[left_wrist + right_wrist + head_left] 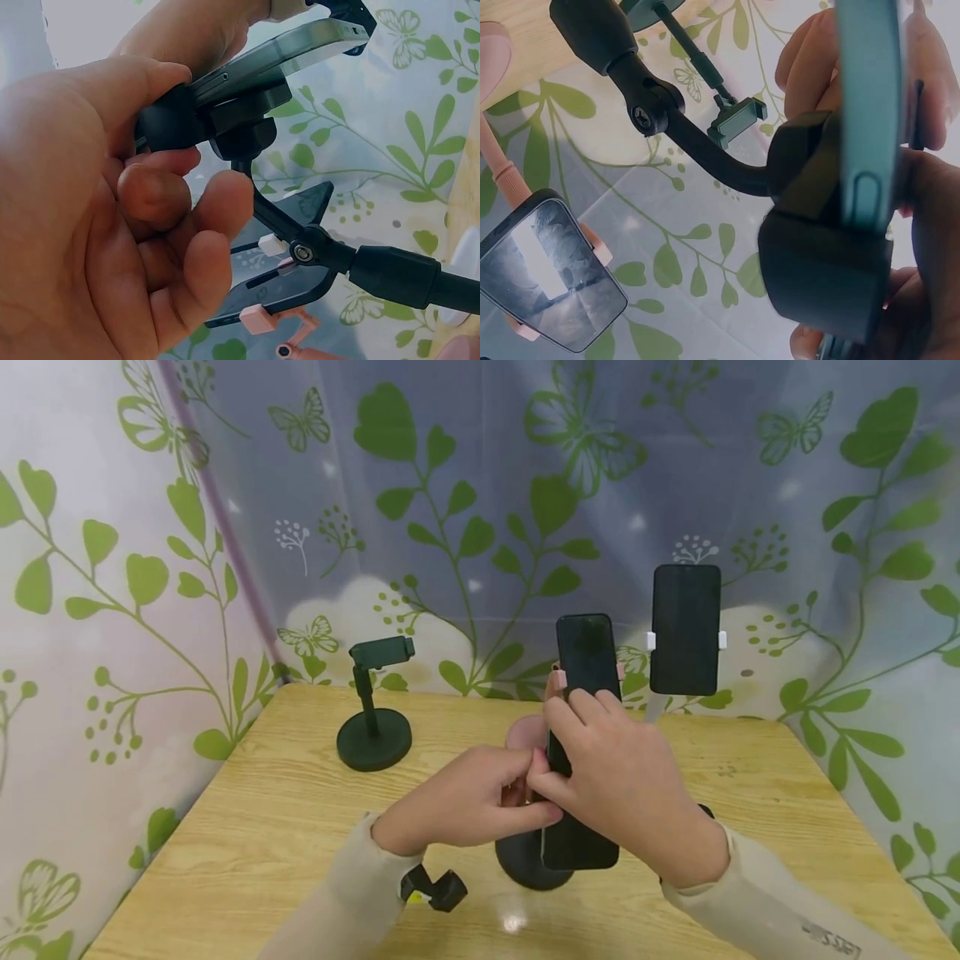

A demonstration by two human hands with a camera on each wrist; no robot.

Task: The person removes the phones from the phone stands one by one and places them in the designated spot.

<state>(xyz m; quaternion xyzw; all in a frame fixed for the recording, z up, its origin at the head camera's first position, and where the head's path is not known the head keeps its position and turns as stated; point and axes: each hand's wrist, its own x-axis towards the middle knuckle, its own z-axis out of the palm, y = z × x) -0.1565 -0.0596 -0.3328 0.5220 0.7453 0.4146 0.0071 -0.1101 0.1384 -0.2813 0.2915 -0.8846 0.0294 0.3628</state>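
Between my two hands a black phone (pixel 581 845) sits tilted in the clamp (pixel 169 120) of a black phone stand, whose round base (pixel 534 867) rests on the table. My left hand (pixel 476 797) pinches one end of that clamp between thumb and index finger; its other fingers are curled below. From the right, my right hand (pixel 618 768) grips the phone with bent fingers, covering part of the screen. The right wrist view shows the phone's side edge (pixel 870 112) seated in the clamp, close to the right hand. Part of the grip is hidden.
Just behind stands a pink phone stand (pixel 525 732) holding another phone (pixel 587 647). Further right, a phone (pixel 686 631) is held by white clamp arms. A dark green phone stand (pixel 374 739) with no phone stands at left. Patterned curtains surround the wooden table (pixel 277 827).
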